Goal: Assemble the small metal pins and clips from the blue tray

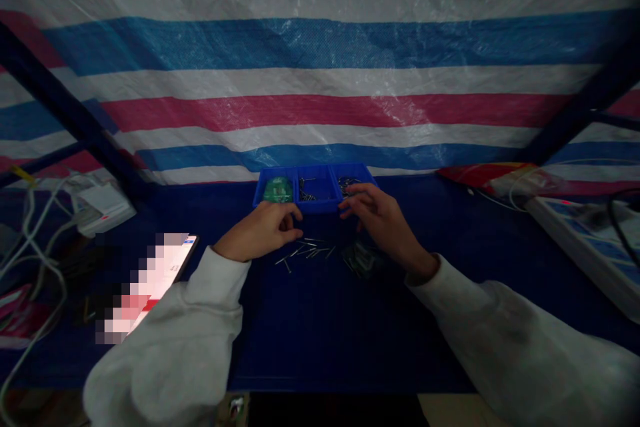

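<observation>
Metal fasteners [311,251]: scattered loose between the hands, midway along the blue table [345,347], in front of the tray.
Left hand [273,230]: fingers curled, thumb and forefinger slightly parted above the scatter's left side; cannot tell if anything sits inside.
Right hand [380,217]: fingers loosely bent, a small gap to the thumb, by the tray's front right corner; any held piece can't be made out.
Hard to see: dark plastic bag [361,259] near the right wrist; phone [167,273] blurred, partly under the left sleeve [220,287].
Blue tray [319,207]: at the table's back edge; green packet [278,191] in the left compartment, fasteners in the middle and right ones.
</observation>
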`<action>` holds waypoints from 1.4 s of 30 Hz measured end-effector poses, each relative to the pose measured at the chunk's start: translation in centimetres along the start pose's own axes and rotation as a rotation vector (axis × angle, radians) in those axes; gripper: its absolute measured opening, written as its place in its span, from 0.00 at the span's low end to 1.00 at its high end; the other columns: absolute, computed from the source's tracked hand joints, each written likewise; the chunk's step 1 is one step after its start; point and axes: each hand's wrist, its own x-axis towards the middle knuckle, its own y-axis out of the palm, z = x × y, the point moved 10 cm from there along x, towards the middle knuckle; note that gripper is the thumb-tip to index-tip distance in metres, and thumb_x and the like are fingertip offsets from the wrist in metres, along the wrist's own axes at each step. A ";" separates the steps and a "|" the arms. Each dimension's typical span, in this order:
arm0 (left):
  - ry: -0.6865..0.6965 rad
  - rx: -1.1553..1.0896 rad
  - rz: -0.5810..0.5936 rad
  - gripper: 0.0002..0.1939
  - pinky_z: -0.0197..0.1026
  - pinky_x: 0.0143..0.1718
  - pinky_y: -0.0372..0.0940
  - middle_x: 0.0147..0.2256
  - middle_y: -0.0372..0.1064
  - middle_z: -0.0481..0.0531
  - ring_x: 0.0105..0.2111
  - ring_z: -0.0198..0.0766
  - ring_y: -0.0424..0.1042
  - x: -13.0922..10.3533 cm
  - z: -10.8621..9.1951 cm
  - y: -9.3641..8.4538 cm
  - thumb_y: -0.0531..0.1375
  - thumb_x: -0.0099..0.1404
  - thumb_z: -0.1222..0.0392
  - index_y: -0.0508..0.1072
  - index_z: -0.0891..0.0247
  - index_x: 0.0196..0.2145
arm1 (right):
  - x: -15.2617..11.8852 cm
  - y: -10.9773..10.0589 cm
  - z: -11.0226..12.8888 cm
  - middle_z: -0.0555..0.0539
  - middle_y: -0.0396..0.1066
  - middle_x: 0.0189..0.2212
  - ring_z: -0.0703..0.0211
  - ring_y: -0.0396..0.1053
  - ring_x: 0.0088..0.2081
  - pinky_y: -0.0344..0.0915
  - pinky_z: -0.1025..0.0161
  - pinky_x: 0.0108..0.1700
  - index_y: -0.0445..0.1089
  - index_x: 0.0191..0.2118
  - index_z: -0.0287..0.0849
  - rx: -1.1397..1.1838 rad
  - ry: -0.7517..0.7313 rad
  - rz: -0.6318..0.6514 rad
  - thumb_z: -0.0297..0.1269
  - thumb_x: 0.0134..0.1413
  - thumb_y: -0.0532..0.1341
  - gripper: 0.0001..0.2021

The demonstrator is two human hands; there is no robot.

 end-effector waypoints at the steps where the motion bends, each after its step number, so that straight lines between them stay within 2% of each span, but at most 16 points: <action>1: -0.039 -0.034 0.052 0.16 0.37 0.32 0.65 0.30 0.72 0.48 0.30 0.36 0.73 -0.2 0.8 0.3 0.65 0.60 0.56 0.70 0.64 0.45 | -0.4 0.8 0.6 0.44 0.76 0.35 0.58 0.76 0.32 0.66 0.67 0.25 0.66 0.48 0.39 -0.074 -0.046 0.060 0.37 0.61 0.57 0.11; 3: -0.109 -0.057 0.147 0.26 0.37 0.31 0.64 0.32 0.73 0.48 0.31 0.38 0.73 -0.8 2.1 1.0 0.70 0.53 0.52 0.68 0.64 0.46 | -1.3 2.8 1.7 0.46 0.76 0.34 0.60 0.74 0.32 0.69 0.64 0.32 0.69 0.44 0.40 -0.258 -0.151 0.196 0.33 0.61 0.57 0.08; 5: -0.167 -0.032 0.243 0.31 0.37 0.31 0.63 0.33 0.72 0.49 0.32 0.39 0.73 -1.4 3.2 1.8 0.73 0.47 0.51 0.69 0.64 0.45 | -2.4 4.7 2.4 0.46 0.76 0.36 0.59 0.73 0.35 0.69 0.60 0.40 0.72 0.42 0.40 -0.457 -0.264 0.312 0.30 0.61 0.58 0.07; 8: -0.208 0.014 0.340 0.28 0.36 0.29 0.62 0.32 0.71 0.47 0.32 0.39 0.72 -1.9 3.9 2.8 0.73 0.45 0.51 0.71 0.63 0.41 | -4.0 6.7 2.6 0.43 0.73 0.40 0.56 0.71 0.41 0.69 0.57 0.45 0.72 0.44 0.39 -0.665 -0.368 0.430 0.30 0.61 0.59 0.08; 12: -0.209 0.036 0.342 0.20 0.35 0.29 0.60 0.30 0.71 0.46 0.31 0.37 0.71 -1.8 3.7 3.5 0.72 0.48 0.56 0.73 0.62 0.37 | -5.0 7.8 1.9 0.42 0.71 0.41 0.55 0.70 0.43 0.69 0.57 0.46 0.72 0.45 0.39 -0.776 -0.399 0.511 0.33 0.64 0.57 0.09; 21: -0.116 0.004 0.293 0.03 0.34 0.31 0.59 0.30 0.72 0.47 0.32 0.35 0.70 -1.1 1.6 4.2 0.64 0.59 0.63 0.75 0.62 0.33 | -5.0 7.7 2.0 0.43 0.69 0.42 0.55 0.69 0.44 0.70 0.57 0.45 0.71 0.45 0.41 -0.860 -0.410 0.516 0.32 0.64 0.56 0.08; 31: -0.062 0.106 0.205 0.04 0.37 0.30 0.59 0.28 0.71 0.49 0.30 0.36 0.69 -0.9 0.1 3.6 0.58 0.60 0.64 0.74 0.63 0.32 | -5.3 7.8 1.9 0.43 0.70 0.40 0.56 0.69 0.42 0.70 0.58 0.43 0.71 0.43 0.40 -0.850 -0.438 0.508 0.32 0.64 0.56 0.08; 36: -0.026 0.079 0.168 0.03 0.37 0.29 0.58 0.27 0.70 0.48 0.29 0.36 0.68 -0.7 -0.7 3.3 0.60 0.57 0.63 0.72 0.64 0.30 | -5.3 7.8 2.0 0.43 0.69 0.40 0.55 0.69 0.41 0.70 0.58 0.41 0.71 0.42 0.40 -0.847 -0.446 0.498 0.31 0.64 0.56 0.07; 42: -0.041 0.021 0.195 0.02 0.36 0.28 0.57 0.25 0.69 0.46 0.27 0.34 0.68 -0.5 -0.9 3.3 0.61 0.55 0.64 0.73 0.64 0.28 | -5.3 7.8 2.1 0.43 0.69 0.40 0.55 0.68 0.42 0.70 0.59 0.41 0.71 0.44 0.40 -0.843 -0.446 0.487 0.32 0.64 0.56 0.08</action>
